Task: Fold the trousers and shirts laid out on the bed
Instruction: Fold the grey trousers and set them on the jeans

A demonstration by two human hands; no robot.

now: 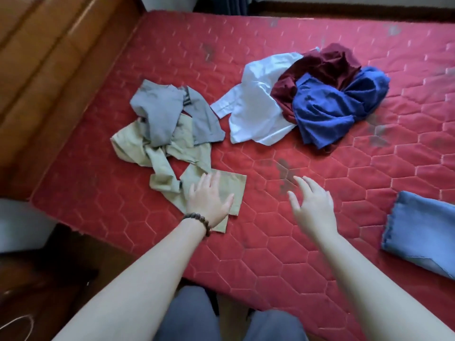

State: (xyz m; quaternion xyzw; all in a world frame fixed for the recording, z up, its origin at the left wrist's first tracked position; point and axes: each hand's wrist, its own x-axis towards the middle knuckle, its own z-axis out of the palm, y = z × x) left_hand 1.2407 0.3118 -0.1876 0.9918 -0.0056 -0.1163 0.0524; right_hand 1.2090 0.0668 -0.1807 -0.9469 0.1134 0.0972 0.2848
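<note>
Looking down from head height at a bed point(320, 217) covered in red quilted fabric; motion blur softens the right hand point(312, 207) and the far corners of the mattress. A folded blue denim piece point(423, 232) at the right is cut off by the frame edge, so its full shape cannot be told. The grey garment point(167, 112) lies crumpled on top of the khaki trousers point(172, 156), hiding their upper part; which leg is which cannot be made out in the tangle. Farther right, a white shirt point(256, 107), a maroon garment point(325, 67) and a blue garment point(339, 107) overlap in one heap, the white one partly buried beneath the maroon. A wooden headboard point(49, 70) borders the bed at the left.

The left hand point(209, 198), with a bead bracelet point(199, 221) on its wrist, rests palm down on the flat leg end of the khaki trousers near the bed's near edge; its fingers point(209, 180) are straight and slightly spread, pressing the cloth without curling round it. The right hand hovers above bare mattress, just beside that leg end but apart from it, its fingers point(304, 185) extended, loosely spread and holding nothing. The person's grey-clad knees point(197, 316) show at the bottom.
</note>
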